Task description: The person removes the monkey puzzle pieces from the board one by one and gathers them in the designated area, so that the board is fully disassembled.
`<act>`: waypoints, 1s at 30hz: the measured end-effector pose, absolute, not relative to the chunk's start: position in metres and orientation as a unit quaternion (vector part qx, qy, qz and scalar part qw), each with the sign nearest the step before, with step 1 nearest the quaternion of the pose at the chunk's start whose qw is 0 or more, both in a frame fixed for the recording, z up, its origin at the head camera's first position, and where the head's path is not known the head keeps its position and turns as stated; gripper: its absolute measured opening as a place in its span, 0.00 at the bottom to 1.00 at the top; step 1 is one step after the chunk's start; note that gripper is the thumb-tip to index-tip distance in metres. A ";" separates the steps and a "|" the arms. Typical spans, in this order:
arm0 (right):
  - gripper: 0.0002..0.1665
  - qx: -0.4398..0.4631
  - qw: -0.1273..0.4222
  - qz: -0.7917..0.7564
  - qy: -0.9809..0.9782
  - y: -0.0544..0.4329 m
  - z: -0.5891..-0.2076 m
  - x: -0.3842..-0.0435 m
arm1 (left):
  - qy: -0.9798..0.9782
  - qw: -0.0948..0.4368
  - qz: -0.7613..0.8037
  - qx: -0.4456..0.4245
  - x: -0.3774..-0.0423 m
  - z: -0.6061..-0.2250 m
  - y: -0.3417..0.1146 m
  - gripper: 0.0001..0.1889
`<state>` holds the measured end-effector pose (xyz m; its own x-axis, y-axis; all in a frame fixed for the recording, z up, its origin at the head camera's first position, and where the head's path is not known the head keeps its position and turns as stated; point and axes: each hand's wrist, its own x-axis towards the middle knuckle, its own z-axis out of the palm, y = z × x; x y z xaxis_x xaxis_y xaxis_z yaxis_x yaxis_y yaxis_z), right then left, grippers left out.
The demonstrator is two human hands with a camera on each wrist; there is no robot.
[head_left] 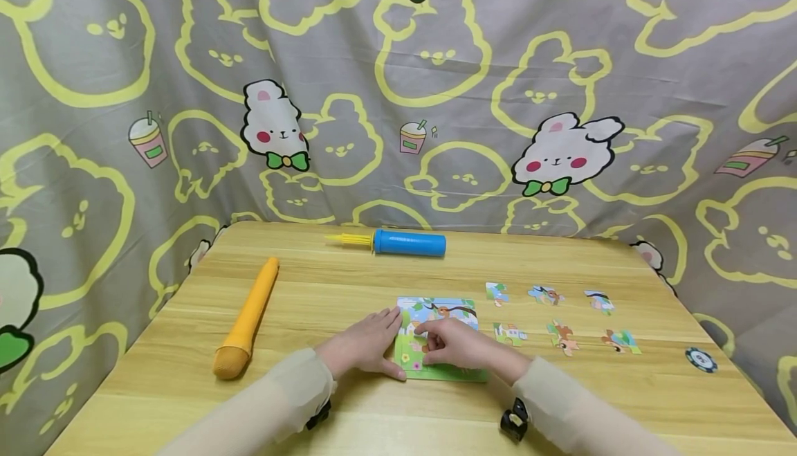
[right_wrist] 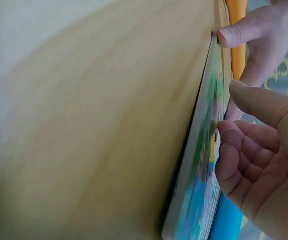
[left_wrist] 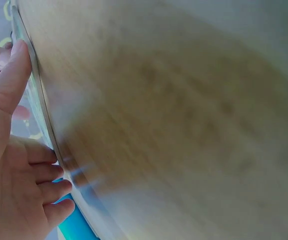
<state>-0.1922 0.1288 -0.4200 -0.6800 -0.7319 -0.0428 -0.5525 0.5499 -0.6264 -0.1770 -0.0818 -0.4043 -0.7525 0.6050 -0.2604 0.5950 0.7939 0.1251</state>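
A colourful jigsaw puzzle board [head_left: 457, 371] with an animal-and-garden picture lies flat on the table in the head view. My left hand [head_left: 363, 342] rests at its left side, fingers along the edge and thumb at the near-left corner. Over the middle of the board is my right hand [head_left: 454, 344]; its index finger reaches down to the picture while the other fingers are curled. In the right wrist view, the right thumb [right_wrist: 263, 104] stands apart from the fingers, and no loose piece shows in the hand. The board's edge [right_wrist: 196, 135] is seen side-on there.
Several loose puzzle pieces [head_left: 562, 338] lie in two rows right of the board. Farther right is a poker chip [head_left: 701, 360]. An orange microphone [head_left: 249, 317] lies on the left, and a blue and yellow hand pump [head_left: 409, 243] near the back edge, before a patterned curtain [head_left: 349, 61].
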 end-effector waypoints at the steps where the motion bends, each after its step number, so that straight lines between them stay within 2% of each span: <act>1: 0.26 -0.371 0.150 -0.290 0.869 0.128 -0.420 -0.192 | 0.936 0.144 0.017 0.321 -0.177 -0.405 -0.082 0.54; 6: 0.32 -0.376 0.140 -0.236 0.885 0.123 -0.421 -0.190 | 0.936 0.147 0.023 0.319 -0.177 -0.406 -0.082 0.54; 10: 0.33 -0.375 0.136 -0.214 0.892 0.121 -0.419 -0.189 | 0.936 0.147 0.024 0.319 -0.178 -0.406 -0.082 0.54; 30: 0.25 -0.376 0.139 -0.261 0.878 0.121 -0.420 -0.191 | 0.937 0.148 0.019 0.315 -0.178 -0.407 -0.081 0.54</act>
<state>-0.1907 0.1214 -0.4205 -0.6788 -0.7328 -0.0485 -0.5875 0.5814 -0.5628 -0.1779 -0.0811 -0.4072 -0.7570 0.5970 -0.2656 0.5855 0.8002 0.1299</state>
